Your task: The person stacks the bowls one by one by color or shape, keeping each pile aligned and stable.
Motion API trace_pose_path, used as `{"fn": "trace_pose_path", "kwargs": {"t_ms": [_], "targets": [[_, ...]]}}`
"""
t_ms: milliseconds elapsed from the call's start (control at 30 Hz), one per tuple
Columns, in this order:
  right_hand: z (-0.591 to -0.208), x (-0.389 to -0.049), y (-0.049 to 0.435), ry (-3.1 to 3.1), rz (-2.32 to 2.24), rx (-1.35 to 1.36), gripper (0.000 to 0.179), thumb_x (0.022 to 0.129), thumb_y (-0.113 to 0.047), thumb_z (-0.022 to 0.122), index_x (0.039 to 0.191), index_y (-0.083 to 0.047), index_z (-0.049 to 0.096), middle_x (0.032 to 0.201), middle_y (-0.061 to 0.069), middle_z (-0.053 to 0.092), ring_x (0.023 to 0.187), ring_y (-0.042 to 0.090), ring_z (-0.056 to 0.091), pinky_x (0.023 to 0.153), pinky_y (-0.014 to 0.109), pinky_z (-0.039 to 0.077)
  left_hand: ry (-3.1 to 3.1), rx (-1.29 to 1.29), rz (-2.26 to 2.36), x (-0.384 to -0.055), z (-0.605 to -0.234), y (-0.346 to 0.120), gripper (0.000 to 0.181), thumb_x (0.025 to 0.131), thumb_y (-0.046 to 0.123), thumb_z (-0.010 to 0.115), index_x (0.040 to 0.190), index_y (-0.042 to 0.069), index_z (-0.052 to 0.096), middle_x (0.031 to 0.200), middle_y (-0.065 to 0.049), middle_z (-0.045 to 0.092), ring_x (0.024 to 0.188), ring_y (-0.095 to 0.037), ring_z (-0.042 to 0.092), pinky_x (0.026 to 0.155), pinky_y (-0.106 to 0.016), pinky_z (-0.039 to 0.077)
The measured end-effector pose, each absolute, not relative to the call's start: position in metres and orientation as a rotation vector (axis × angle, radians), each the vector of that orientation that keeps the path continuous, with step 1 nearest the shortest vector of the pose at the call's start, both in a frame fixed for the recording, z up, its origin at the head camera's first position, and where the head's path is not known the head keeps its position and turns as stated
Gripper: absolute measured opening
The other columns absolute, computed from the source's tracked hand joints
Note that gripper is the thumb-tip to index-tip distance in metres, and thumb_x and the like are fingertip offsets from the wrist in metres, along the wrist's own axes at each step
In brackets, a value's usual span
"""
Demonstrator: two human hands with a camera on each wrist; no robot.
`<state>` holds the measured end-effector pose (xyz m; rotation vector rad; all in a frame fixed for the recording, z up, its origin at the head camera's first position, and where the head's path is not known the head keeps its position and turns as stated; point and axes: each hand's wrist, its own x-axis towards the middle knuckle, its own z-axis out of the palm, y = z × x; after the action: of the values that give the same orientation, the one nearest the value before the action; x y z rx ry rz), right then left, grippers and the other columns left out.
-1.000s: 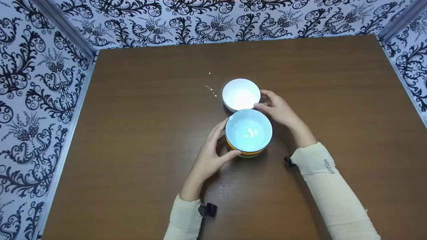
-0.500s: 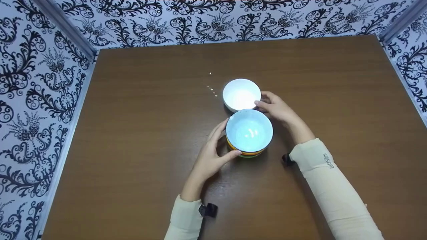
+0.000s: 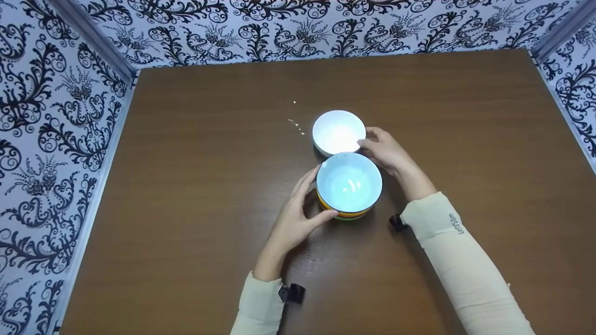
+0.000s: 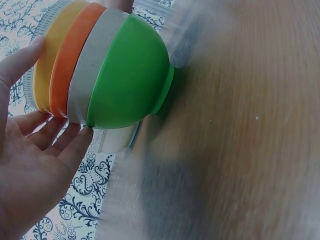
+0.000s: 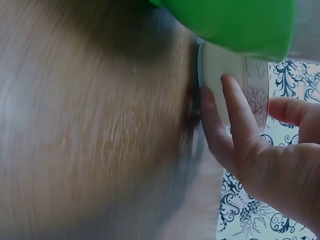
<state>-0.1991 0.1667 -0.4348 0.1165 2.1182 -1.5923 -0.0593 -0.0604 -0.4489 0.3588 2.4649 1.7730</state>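
Near the table's middle, my left hand (image 3: 298,214) holds a stack of several nested bowls (image 3: 349,182), thumb on the near side and fingers round the left. The left wrist view shows a green bowl (image 4: 132,75) at the bottom, then grey, orange (image 4: 72,60), yellow and a pale patterned one; its inside looks light blue from above. Whether the stack touches the table, I cannot tell. Just behind is a white bowl (image 3: 338,132), with a leaf-like pattern outside. My right hand (image 3: 386,150) holds its right side, thumb at the rim, fingers against the outer wall.
Small pale crumbs (image 3: 296,124) lie on the brown wooden table (image 3: 209,153), left of the white bowl. Panels with black scroll pattern (image 3: 298,37) stand along the back, left and right edges. Each wrist wears a dark band, and the sleeves are cream.
My right wrist and sleeve have shifted slightly left, and the right thumb sits a little higher at the white bowl's rim. The left hand and both bowl positions look almost the same.
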Motion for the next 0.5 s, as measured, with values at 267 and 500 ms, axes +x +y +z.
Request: {"fn": "trace_pose_path", "kwargs": {"t_ms": [267, 500], "targets": [[-0.4311, -0.1975, 0.167, 2.089, -1.615, 0.169, 0.059, 0.104, -0.017, 0.045, 0.154, 0.002, 0.022, 0.156, 0.022, 0.033, 0.132, 0.035, 0.052, 0.106, 0.035, 0.052, 2.462, 0.34, 1.758, -0.059, -0.4483, -0.0604, 0.091, 0.083, 0.038, 0.081, 0.157, 0.023, 0.03, 0.161, 0.004, 0.032, 0.149, -0.013, 0.032, 0.123, -0.041, 0.029], [-0.4254, -0.195, 0.1714, 2.068, -1.655, 0.199, 0.06, 0.103, -0.017, 0.045, 0.155, -0.001, 0.021, 0.156, 0.021, 0.032, 0.129, 0.034, 0.054, 0.091, 0.023, 0.058, 2.458, 0.357, 1.777, -0.0601, -0.4513, -0.0607, 0.09, 0.083, 0.036, 0.081, 0.157, 0.027, 0.03, 0.161, 0.004, 0.032, 0.149, -0.013, 0.032, 0.123, -0.039, 0.031]]}}
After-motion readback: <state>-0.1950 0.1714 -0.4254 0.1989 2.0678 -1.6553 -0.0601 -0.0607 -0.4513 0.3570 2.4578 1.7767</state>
